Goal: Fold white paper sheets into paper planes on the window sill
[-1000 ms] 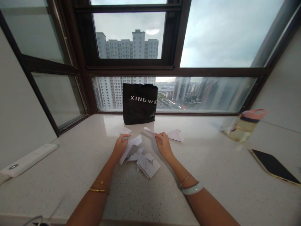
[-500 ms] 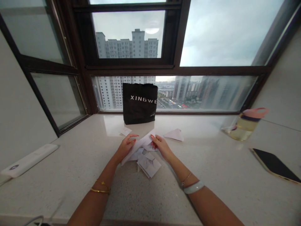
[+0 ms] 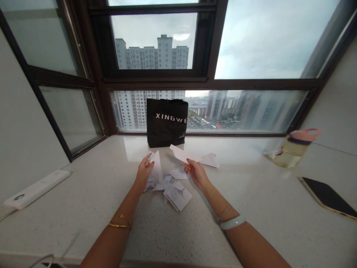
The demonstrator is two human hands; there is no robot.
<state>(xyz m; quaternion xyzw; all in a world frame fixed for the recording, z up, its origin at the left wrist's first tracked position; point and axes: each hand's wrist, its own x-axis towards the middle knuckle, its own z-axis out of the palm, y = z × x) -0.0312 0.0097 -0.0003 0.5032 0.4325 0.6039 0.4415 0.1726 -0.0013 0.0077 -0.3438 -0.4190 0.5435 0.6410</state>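
My left hand (image 3: 144,170) pinches a white piece of paper (image 3: 156,169) that stands upright above the counter. A second, long strip of white paper (image 3: 182,153) is gripped by my right hand (image 3: 196,172) and slants up to the left. The two pieces are apart, with a gap between them. Below and between my hands lies a heap of torn and folded white paper scraps (image 3: 175,191) on the speckled stone counter (image 3: 156,227).
A black paper bag (image 3: 166,122) with white letters stands at the window. One more paper piece (image 3: 209,160) lies right of it. A water bottle (image 3: 293,149) and a dark phone (image 3: 327,196) are at the right, a white remote-like device (image 3: 33,189) at the left.
Half a second ago both hands met on one piece of paper above the heap. Now they have drawn apart and each holds a separate white piece, raised a little.
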